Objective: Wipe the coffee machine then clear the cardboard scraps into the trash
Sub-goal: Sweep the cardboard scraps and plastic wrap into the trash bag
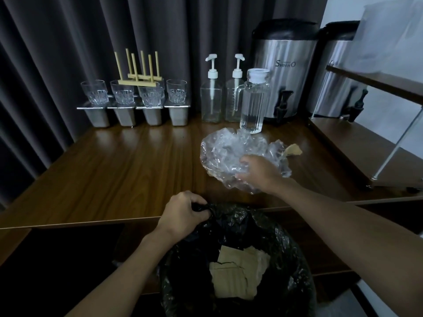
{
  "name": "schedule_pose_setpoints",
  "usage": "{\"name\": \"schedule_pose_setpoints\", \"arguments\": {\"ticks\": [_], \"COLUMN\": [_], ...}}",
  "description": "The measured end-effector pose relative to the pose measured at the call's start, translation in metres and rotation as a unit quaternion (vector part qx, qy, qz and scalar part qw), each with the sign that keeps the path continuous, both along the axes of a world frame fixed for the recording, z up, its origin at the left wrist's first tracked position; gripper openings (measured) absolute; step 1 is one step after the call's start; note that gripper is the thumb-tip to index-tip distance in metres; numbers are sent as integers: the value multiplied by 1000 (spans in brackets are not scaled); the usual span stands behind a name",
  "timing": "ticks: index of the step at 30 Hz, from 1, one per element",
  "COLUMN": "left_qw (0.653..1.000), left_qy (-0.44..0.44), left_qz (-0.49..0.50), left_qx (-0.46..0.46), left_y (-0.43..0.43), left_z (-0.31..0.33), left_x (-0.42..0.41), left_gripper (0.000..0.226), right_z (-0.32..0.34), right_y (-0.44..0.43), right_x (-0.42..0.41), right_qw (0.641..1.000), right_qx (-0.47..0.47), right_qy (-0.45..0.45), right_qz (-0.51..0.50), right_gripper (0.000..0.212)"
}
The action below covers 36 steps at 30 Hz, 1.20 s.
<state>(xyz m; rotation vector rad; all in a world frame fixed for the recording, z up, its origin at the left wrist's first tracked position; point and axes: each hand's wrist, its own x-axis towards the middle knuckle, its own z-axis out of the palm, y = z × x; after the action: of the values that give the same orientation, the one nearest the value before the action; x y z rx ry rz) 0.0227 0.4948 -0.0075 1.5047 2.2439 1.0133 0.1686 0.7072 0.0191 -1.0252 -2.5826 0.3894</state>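
Two hands show in the head view. The left hand (185, 212) grips the rim of the black trash bag (286, 243) just below the table edge, with its fingers curled tight round the plastic. The right hand (258, 172) lies palm down on a crumpled clear plastic sheet (219, 152) on the wooden table (114, 161), fingers bent into it. One cardboard scrap (294, 149) lies on the table at the sheet's right edge, its long axis running left to right. More cardboard pieces (235, 271) lie inside the bag. Behind, a steel dispenser (286, 72) bears a word beginning with S and ending with O; the middle letters I cannot read. A glass jug (254, 104) holds water in its lower part.
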Motion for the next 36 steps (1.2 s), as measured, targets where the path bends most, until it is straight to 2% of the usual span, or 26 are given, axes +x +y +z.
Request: {"name": "schedule_pose_setpoints", "arguments": {"ticks": [4, 9, 12, 14, 16, 18, 21, 23, 25, 27, 30, 33, 36], "left_qw": [1000, 1000, 1000, 1000, 1000, 1000, 999, 999, 999, 999, 999, 998, 998], "left_qy": [5, 2, -3, -4, -2, -12, -27, -28, -31, -36, -38, -45, -41], "left_qz": [-2, -11, -15, -15, -16, -21, -27, -30, -34, -37, -36, -43, -47], "left_qx": [-6, -3, 6, 8, 8, 10, 12, 10, 10, 11, 15, 17, 22], "left_y": [0, 0, -1, -1, -1, -1, -3, -4, -4, -4, -6, -7, -6], "left_z": [0, 3, 4, 5, 5, 6, 7, 9, 10, 12, 13, 13, 13], "left_x": [-1, 0, 1, 1, 1, 1, 2, 3, 4, 4, 6, 6, 5], "left_gripper": [24, 21, 17, 16, 15, 13, 9, 9, 18, 31, 36, 35, 28], "right_z": [26, 64, 72, 70, 64, 62, 61, 59, 56, 51, 37, 29, 35], "right_y": [-1, -10, -23, -32, -37, -40, -43, -43, -42, -38, -30, -27, -29], "right_x": [9, 30, 44, 55, 65, 72, 72, 68, 64, 60, 58, 59, 62], "right_qw": [993, 985, 992, 998, 999, 996, 993, 994, 995, 991, 985, 984, 988], "right_qx": [30, 52, 11, -15, -2, -13, -67, -71, -76, -122, -166, -167, -146], "right_qy": [109, 162, 127, 53, -36, -74, -66, -53, -38, -22, -39, -57, -41], "right_qz": [-20, -14, 16, 42, 38, 37, 66, 68, 55, 51, 34, 6, 14], "right_gripper": [11, 18, 43, 57, 69, 81, 94, 91, 93, 106, 119, 118, 89]}}
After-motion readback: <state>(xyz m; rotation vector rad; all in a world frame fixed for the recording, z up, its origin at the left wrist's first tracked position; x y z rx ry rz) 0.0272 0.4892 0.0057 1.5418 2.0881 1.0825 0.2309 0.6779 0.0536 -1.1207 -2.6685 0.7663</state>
